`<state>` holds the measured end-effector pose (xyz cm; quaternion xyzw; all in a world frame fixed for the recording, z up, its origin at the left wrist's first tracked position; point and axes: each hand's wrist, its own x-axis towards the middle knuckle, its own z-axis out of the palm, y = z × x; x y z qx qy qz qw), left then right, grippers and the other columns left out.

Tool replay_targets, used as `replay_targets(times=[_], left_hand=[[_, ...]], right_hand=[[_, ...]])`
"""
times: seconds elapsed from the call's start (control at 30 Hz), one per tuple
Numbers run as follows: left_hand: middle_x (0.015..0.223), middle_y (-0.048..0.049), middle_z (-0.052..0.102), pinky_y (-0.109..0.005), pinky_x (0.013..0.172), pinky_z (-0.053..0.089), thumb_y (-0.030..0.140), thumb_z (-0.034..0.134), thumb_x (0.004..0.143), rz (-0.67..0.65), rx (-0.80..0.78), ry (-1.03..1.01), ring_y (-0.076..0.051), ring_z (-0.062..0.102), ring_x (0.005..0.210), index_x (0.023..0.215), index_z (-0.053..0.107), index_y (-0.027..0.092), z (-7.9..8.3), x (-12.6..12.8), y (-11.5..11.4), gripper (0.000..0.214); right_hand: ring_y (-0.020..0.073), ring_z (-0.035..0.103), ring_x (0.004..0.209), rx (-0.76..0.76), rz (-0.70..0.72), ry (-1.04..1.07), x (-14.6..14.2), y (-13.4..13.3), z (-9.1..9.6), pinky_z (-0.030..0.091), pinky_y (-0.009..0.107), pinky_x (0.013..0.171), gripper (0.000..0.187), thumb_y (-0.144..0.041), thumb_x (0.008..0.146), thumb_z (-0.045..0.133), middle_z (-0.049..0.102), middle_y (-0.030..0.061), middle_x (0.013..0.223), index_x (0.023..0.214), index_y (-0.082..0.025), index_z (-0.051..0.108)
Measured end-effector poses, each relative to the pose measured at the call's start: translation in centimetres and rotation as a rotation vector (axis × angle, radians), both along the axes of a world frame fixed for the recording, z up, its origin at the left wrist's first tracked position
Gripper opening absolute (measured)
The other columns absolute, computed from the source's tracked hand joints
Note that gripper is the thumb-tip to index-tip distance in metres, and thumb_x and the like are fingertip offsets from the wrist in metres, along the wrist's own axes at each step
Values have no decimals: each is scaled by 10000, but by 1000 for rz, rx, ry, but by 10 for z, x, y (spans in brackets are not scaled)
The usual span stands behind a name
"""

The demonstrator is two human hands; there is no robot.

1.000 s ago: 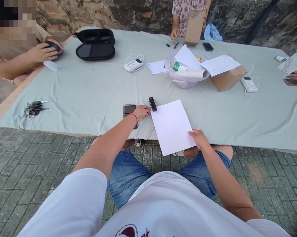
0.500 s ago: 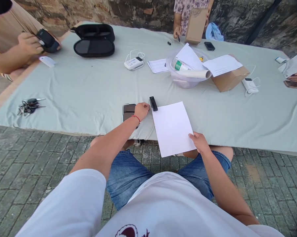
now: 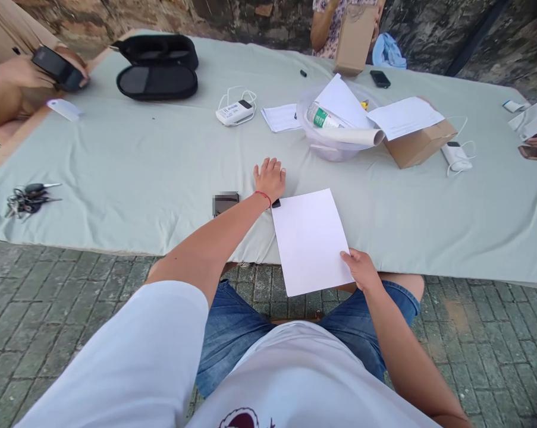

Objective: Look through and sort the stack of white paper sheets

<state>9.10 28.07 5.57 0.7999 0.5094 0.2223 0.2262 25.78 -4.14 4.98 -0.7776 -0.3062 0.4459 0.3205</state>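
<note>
A blank white sheet of paper (image 3: 310, 238) lies over the near edge of the cloth-covered table (image 3: 161, 172). My right hand (image 3: 361, 268) pinches the sheet's lower right corner. My left hand (image 3: 269, 176) rests flat on the cloth just beyond the sheet's upper left corner, fingers stretched out, covering most of a small black device (image 3: 276, 203). A dark phone (image 3: 225, 203) lies just left of my left wrist.
A bunch of keys (image 3: 27, 198) lies at the left. Farther back are an open black case (image 3: 157, 68), a white power bank (image 3: 234, 111), a clear bowl (image 3: 326, 148) with rolled paper, and a cardboard box (image 3: 422, 145). Other people's hands work at the table's edges.
My left hand has moved forward from beside the phone and opened flat over the small black device. My right hand keeps its hold on the sheet.
</note>
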Motion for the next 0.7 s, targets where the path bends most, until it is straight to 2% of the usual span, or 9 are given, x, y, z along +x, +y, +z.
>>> replay_targets(times=[0.17, 0.4, 0.6, 0.7], left_hand=[[1522, -144, 390, -583, 1171, 12, 404, 313, 965, 24, -45, 47, -291, 187, 1474, 1348, 518, 202, -15, 0, 7, 480], [1522, -146, 386, -577, 1176, 42, 417, 281, 982, 24, -64, 61, -293, 188, 1476, 1368, 497, 195, -16, -1, 6, 495], [1470, -162, 447, -542, 1185, -40, 410, 283, 988, 24, 32, 37, -279, 202, 1469, 1328, 534, 151, -15, 0, -6, 497], [1422, -177, 491, -547, 1187, -14, 416, 298, 985, 11, 73, 5, -293, 249, 1451, 1276, 569, 140, -20, 0, -6, 484]], right_hand=[[245, 666, 785, -6, -39, 160, 2, -3, -1, 511, 328, 681, 456, -553, 824, 537, 735, 47, 889, 1044, -189, 701], [255, 675, 790, -29, -47, 231, 5, -4, 0, 522, 348, 712, 436, -552, 827, 573, 740, 41, 890, 1039, -195, 706], [269, 683, 832, -19, -96, 331, 7, -5, -3, 530, 376, 759, 436, -534, 810, 623, 747, 56, 939, 1075, -198, 711], [273, 684, 844, -23, -107, 333, 6, -4, -5, 537, 380, 766, 457, -545, 809, 621, 749, 63, 963, 1096, -200, 711]])
